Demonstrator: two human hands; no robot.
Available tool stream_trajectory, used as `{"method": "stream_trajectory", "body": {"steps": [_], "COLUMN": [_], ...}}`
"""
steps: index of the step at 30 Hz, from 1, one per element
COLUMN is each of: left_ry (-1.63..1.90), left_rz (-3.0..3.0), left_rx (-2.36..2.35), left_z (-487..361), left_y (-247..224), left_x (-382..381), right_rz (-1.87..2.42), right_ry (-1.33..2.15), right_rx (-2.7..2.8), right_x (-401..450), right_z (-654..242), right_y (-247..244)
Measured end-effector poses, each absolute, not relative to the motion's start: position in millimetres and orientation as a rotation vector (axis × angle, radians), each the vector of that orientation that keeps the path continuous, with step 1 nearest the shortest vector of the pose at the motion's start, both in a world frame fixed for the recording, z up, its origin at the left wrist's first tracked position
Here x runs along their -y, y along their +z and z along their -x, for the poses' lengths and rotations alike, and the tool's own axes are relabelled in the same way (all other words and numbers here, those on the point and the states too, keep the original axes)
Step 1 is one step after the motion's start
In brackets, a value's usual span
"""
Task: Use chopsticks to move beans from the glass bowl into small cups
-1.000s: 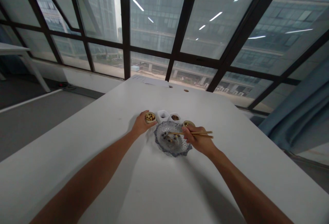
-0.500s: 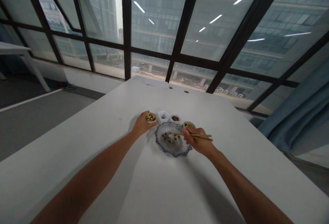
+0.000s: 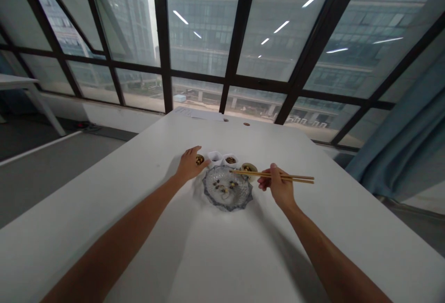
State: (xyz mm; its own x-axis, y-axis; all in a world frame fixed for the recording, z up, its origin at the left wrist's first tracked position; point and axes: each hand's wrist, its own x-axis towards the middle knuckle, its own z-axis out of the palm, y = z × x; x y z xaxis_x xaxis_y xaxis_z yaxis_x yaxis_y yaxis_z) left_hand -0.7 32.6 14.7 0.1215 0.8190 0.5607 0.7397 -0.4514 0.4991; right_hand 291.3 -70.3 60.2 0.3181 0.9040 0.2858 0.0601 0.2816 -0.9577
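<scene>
My left hand (image 3: pixel 187 166) curves around a small round bowl (image 3: pixel 199 159) of pale and dark nut-like pieces, thumb on its near right side. In my right hand (image 3: pixel 281 186) is a pair of chopsticks (image 3: pixel 299 179), pointing left. Their tips hover about the far rim of a scalloped clear glass plate (image 3: pixel 227 207), apparently with nothing between them. Several small dark and yellowish pieces (image 3: pixel 224 189) lie scattered on that plate. A second round bowl (image 3: pixel 255 176) with pieces inside stands at the plate's right, partly behind the chopsticks.
Two white angular cups stand behind the plate: the left cup (image 3: pixel 214 154) has dark contents, the right cup (image 3: pixel 232 156) brown pieces. Papers (image 3: pixel 205 115) lie at the white table's far end, before large windows (image 3: pixel 205 24). A blue curtain (image 3: pixel 392 164) hangs at right.
My right hand has moved right, drawing the chopstick tips from over the plate's middle back to its far rim. My left hand stays at its bowl. The view has shifted slightly.
</scene>
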Motion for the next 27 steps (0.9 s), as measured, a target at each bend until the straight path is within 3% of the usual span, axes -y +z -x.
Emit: {"method": "stream_trajectory", "body": {"steps": [7,11,16,20,27], "left_ry": [0.774,0.495,0.708,0.904,1.000], "left_rz": [-2.491,-2.449,-2.491,-2.524,-2.539], "left_rx": [-1.654,-1.669,-1.502,-1.369,-1.258], "left_z": [-37,-43,-39,-35,-31], "left_y": [48,54,55,53,54], "left_x": [-46,-58,-60,-55,-48], "right_rz": [1.048,1.073,0.762,0.813,0.989], "right_ry": [0.670,0.131,-0.441,-0.451,-0.158], "right_rx": [0.939,1.435,1.946,1.877,1.944], "right_x": [83,106,118,104,46], "right_z": [-298,-304,-311,-297,-251], "right_y": [64,65,67,67,69]}}
